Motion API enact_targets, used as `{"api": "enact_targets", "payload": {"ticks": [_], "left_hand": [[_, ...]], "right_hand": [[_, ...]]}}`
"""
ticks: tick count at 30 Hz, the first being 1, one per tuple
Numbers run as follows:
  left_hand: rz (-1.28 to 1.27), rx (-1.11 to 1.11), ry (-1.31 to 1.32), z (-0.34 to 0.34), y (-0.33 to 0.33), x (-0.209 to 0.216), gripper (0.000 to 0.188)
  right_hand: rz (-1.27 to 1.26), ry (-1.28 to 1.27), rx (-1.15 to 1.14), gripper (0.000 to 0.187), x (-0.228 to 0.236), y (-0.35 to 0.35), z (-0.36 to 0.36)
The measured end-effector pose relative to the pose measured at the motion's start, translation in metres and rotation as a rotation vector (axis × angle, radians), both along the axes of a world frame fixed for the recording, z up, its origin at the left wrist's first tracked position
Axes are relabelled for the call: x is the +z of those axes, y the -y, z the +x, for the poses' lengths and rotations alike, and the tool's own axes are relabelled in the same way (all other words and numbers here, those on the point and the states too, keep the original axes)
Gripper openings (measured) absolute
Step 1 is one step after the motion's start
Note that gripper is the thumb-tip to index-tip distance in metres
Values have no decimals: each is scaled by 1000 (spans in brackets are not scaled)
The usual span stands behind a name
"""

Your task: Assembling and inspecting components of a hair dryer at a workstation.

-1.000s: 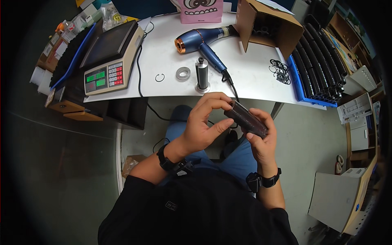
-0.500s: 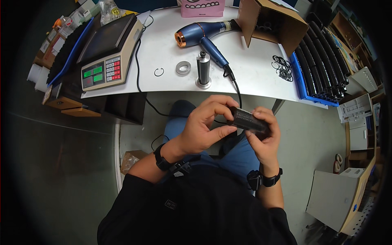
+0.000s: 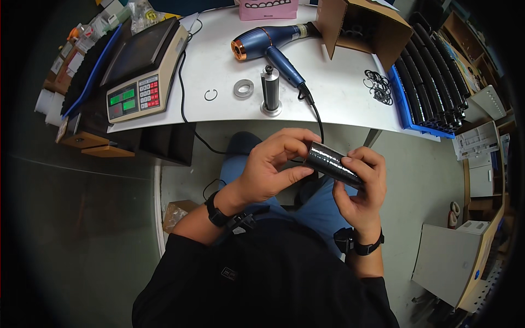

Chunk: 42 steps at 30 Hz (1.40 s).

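Between my hands, over my lap, is a glossy black cylinder (image 3: 331,162), tilted down toward the right. My left hand (image 3: 276,164) pinches its upper left end between fingers and thumb. Around the lower right end, my right hand (image 3: 363,183) has its fingers on top and its thumb underneath. Just beyond, at the table's front edge, a dark and silver cylindrical fixture (image 3: 270,93) stands upright on a round metal base. A grey metal ring (image 3: 243,88) and one open snap ring (image 3: 211,95) lie to its left.
A blue hair dryer (image 3: 262,42) lies behind the fixture, its cord running off the front edge. Left stands a digital scale (image 3: 145,71). To the right are a pile of snap rings (image 3: 378,87), an open cardboard box (image 3: 333,27) and a blue tray (image 3: 404,117) of black cylinders.
The black cylinder has rolled in my hands, and its shiny side with white print now shows. My right hand has shifted slightly right and its fingers have moved along the cylinder.
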<state>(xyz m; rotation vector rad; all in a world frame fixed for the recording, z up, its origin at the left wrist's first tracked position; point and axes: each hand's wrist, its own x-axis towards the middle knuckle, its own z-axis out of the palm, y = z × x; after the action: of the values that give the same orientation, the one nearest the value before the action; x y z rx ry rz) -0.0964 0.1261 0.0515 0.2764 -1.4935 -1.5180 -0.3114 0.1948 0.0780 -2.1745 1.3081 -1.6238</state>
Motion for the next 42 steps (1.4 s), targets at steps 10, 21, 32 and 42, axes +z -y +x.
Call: {"api": "enact_targets", "payload": {"ticks": [10,21,32,42], "left_hand": [[-85,1,17,3,1,2,26],[239,-141,-63,5,0,2,19],[346,-166,-11,6,1,0,17],[165,-101,116,6,-2,10,13]], "right_hand": [[-4,14,9,52,-3,-3,-2],[425,342,121,46,0,-8,-1],[499,391,75,44,-1,-10,0],[369,94,68,58,-5,1,-6]]}}
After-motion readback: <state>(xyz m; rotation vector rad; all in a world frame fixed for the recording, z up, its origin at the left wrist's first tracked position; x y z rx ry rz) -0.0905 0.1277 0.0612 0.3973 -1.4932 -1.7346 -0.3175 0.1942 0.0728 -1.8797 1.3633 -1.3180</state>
